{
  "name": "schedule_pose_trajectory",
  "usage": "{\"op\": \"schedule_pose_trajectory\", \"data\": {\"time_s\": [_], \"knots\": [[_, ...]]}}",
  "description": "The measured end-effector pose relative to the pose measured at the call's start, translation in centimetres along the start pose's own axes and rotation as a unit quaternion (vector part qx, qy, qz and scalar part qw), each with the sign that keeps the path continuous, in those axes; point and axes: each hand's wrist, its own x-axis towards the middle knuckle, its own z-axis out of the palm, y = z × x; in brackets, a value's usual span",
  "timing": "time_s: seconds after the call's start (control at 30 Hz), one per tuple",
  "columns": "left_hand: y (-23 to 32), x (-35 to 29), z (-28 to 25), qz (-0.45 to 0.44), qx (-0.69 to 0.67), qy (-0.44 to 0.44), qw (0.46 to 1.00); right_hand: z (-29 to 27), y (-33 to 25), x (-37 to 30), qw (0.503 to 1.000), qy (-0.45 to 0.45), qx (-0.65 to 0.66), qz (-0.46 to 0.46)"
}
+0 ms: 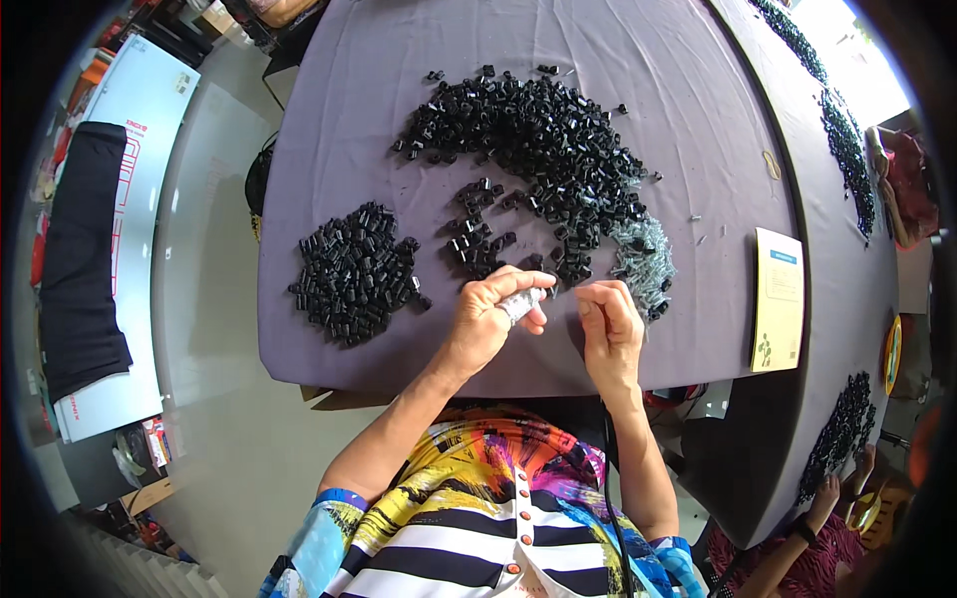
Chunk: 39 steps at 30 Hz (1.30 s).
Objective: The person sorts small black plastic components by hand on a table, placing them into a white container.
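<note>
My left hand is closed above the near part of the table, with a small black plastic piece at its fingertips. A whitish, crinkled wrapping shows along its thumb side; whether it is tape on the thumb or a separate thing, I cannot tell. Just to the right, my right hand is pinched, and whatever it holds is hidden. Beyond both hands spreads a large heap of small black plastic pieces. A pile of clear, greyish screw-like pins lies beside my right hand. Left of my left hand sits a separate black pile.
A purple-grey cloth covers the table. A yellowish booklet lies near its right edge. On an adjoining table are more black pieces, with another person's hand beside them. A long white box bearing black cloth stands at the left.
</note>
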Motion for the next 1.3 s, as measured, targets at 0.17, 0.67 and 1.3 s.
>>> {"op": "schedule_pose_trajectory", "data": {"time_s": [0.17,0.67,1.3], "knots": [[-1.6,-1.8,0.0,-0.061,-0.073,0.059,0.994,2.1,-0.7,-1.5,0.978,-0.053,0.175,0.100],[-2.5,-2.7,-0.5,-0.059,-0.071,0.037,0.995,2.8,-0.3,-2.2,0.979,-0.058,0.181,0.071],[-2.6,-3.4,-0.7,-0.031,-0.071,0.119,0.990,1.3,-0.9,-0.2,0.988,-0.118,0.031,0.093]]}}
